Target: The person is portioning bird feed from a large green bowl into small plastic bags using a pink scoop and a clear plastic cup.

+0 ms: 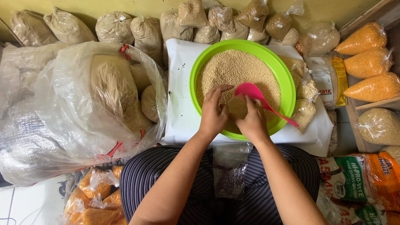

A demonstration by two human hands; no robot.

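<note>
Two hands over green basin [287,89] of fine tan grain [237,68] on white sack [179,83] | right hand [252,121] fingers clamped on pink scoop [252,91] | left hand [213,112] fingers together, touching grain | risk: basin heaped to rim, tilted scoop could spill grain onto sack.

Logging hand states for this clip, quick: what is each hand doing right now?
Left hand: fingers curled, pinching a clear plastic bag over the grain in the green bowl.
Right hand: closed on the pink scoop.
</note>
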